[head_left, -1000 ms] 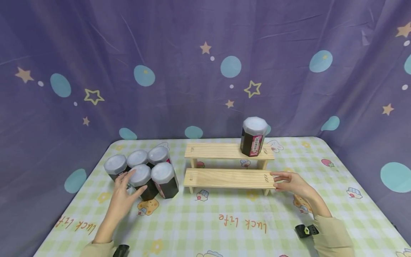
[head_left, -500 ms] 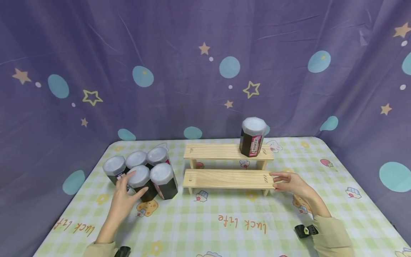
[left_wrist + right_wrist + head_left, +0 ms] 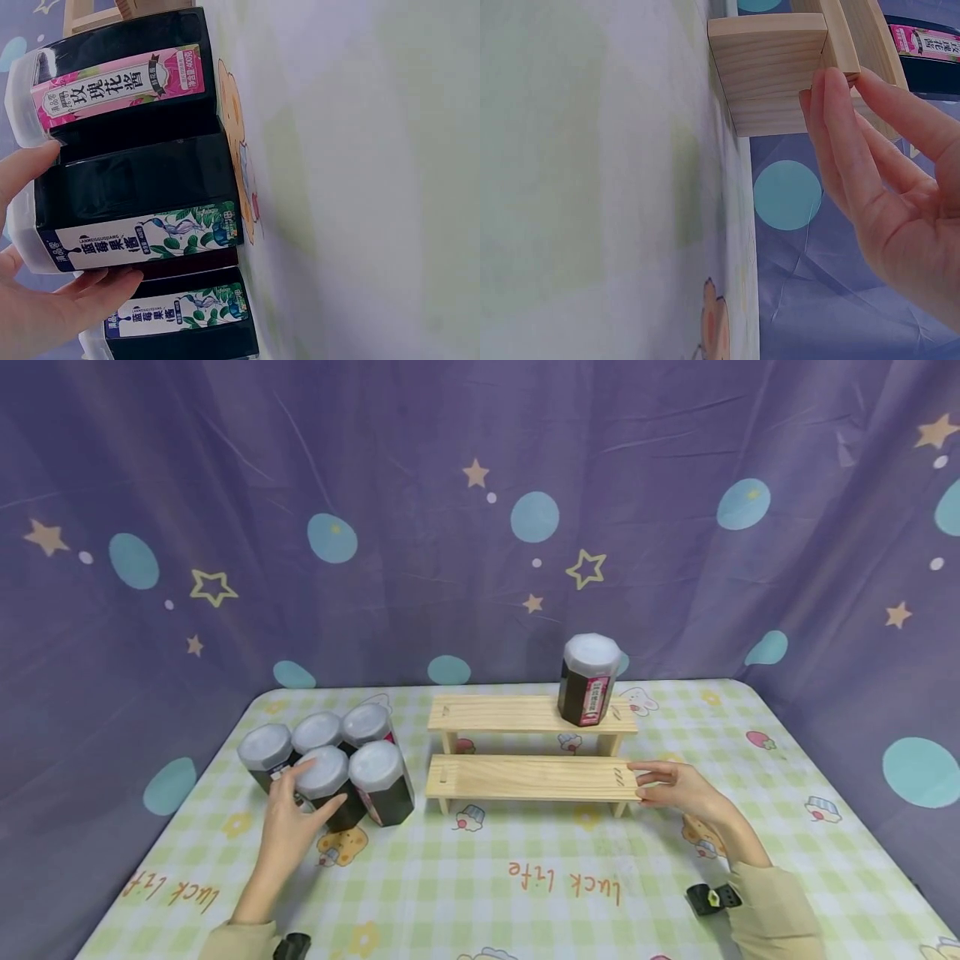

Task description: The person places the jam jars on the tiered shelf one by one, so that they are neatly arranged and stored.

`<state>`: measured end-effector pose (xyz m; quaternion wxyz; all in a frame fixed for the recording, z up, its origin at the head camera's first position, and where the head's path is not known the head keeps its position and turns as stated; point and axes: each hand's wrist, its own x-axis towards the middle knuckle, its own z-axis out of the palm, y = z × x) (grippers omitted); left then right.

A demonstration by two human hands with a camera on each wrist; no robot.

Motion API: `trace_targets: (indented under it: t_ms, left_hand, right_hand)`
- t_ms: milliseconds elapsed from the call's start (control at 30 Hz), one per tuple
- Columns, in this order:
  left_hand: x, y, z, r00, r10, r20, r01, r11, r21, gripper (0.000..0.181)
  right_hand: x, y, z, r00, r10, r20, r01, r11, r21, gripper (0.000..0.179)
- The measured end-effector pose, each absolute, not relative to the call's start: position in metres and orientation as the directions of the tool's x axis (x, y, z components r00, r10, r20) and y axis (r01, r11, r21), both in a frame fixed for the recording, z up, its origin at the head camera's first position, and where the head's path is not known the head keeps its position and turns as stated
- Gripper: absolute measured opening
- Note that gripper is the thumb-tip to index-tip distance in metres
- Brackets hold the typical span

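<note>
My left hand point(image 3: 288, 818) grips the lid end of the front-left jam jar point(image 3: 324, 768), thumb on one side and fingers on the other. In the left wrist view that jar point(image 3: 135, 180) is dark with a blueberry jam label and stands upright on the table. My right hand point(image 3: 678, 785) pinches the right end of the lower step of a two-step wooden rack point(image 3: 532, 777). Seen from the right wrist, thumb and fingertips meet at the plank's corner point(image 3: 844, 45). On the upper step's right end stands another jar point(image 3: 588, 685) with a pink label.
A rose jam jar point(image 3: 120, 86) stands right beside the gripped one. Three more jars, one of them the left jar point(image 3: 266, 752), cluster behind and to the left. A checked cloth point(image 3: 450, 877) covers the table, and a purple curtain point(image 3: 480, 543) hangs behind.
Both hands keep their places on the jar and the rack. The whole head view shifts very slightly left; no jar visibly moves on the table.
</note>
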<state>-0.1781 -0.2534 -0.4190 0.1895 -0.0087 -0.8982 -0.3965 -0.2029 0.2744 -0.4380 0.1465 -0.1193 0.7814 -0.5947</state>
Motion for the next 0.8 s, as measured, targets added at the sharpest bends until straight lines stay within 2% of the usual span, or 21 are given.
trace_targets:
  t_ms: [500,667,800]
  left_hand:
    - [-0.182,-0.253,-0.42,-0.907,-0.175,0.383,0.161,0.696,0.699,0.062]
    - [-0.184,-0.254,-0.423,-0.874,-0.181,0.451,0.208,0.699,0.684,0.06]
    - [-0.187,-0.257,-0.43,-0.825,-0.175,0.537,0.28,0.699,0.658,0.059]
  right_hand:
    - [-0.203,0.274,-0.438,-0.933,-0.35,-0.084,-0.016,0.274,-0.962,0.057]
    - [-0.203,0.274,-0.439,-0.932,-0.352,-0.082,-0.016,0.266,-0.964,0.057]
    - [-0.203,0.273,-0.438,-0.933,-0.349,-0.085,-0.01,0.263,-0.965,0.057]
